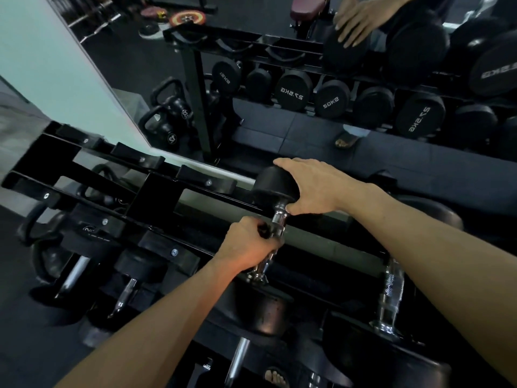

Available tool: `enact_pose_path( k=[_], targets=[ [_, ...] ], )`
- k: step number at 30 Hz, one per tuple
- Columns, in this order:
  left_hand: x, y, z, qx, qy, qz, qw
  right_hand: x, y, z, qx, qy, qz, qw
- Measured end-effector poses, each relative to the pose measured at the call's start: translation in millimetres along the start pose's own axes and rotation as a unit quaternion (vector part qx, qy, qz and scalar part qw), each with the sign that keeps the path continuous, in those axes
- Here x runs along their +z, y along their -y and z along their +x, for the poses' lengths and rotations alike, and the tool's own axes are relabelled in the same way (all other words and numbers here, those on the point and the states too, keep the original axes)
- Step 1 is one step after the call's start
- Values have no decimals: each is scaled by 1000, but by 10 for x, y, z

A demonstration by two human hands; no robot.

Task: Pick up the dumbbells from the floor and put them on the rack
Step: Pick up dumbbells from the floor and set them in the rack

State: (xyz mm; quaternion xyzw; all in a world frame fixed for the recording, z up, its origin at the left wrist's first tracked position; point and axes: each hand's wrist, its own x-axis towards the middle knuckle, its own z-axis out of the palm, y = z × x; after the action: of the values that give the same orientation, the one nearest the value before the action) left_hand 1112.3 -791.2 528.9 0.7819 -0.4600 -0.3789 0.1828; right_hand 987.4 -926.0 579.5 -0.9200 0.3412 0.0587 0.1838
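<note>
A black dumbbell (275, 184) with a chrome handle lies across the top tier of the black rack (156, 191), its far head toward the mirror and its near head low at the centre. My left hand (247, 246) is wrapped around the chrome handle. My right hand (313, 186) rests on the far head, fingers over its top and thumb at the neck. Another dumbbell (390, 289) with a knurled chrome handle sits on the rack to the right.
Empty black cradles (207, 182) run along the rack's top rails to the left. Lower tiers hold several dumbbells (75, 273) and kettlebells (42, 219). A wall mirror (279, 65) behind reflects the rack, weights and a hand. A bare foot (275, 378) shows on the floor below.
</note>
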Motion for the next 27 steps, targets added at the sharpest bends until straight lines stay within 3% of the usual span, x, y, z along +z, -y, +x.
enact_pose_path(
  k=[7,14,27],
  targets=[
    [-298,276,-364,46,-109,63,991,-56,510,-14,-76,-48,-35,995],
    [-649,1005,-1123,26,-224,162,961,195,1539,18,-168,-33,-98,980],
    [-594,3183,-3272,-81,-277,197,937,1656,3815,-787,-218,35,-157,963]
  ],
)
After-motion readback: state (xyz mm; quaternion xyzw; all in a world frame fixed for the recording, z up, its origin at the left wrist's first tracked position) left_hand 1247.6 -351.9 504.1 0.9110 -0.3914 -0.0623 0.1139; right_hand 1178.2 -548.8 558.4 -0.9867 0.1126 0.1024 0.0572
